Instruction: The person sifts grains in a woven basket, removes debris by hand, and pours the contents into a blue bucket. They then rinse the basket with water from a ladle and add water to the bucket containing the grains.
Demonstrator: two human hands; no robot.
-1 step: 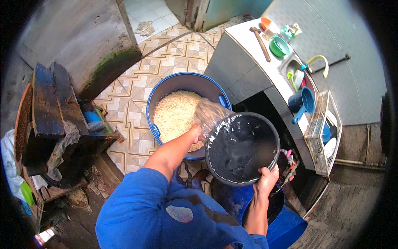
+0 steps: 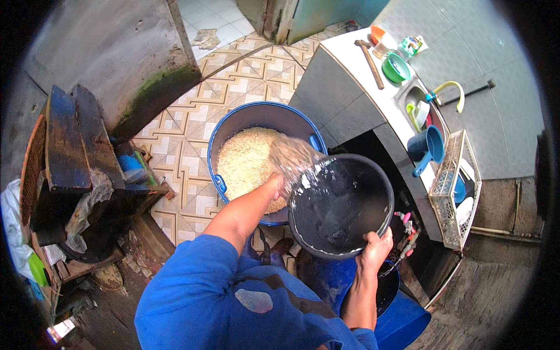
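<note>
Water (image 2: 294, 157) is streaming from the one black bucket (image 2: 341, 207) I am tipping over the one blue tub (image 2: 233, 122) of pale grain (image 2: 248, 160), which is standing on the tiled floor. My right hand (image 2: 376, 248) is gripping the near rim, fingers clamped on it; my left hand (image 2: 275, 185) is pressing its far edge (fingers hidden, so I cannot tell). Tipping faster would likely splash grain out, or the wet rim could slip from my grip.

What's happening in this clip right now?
A person in a blue top tilts a black bucket with both hands, the right hand on its near rim and the left hand at its far edge. Water streams from it into a blue tub filled with pale grain, standing on the patterned tile floor.
</note>
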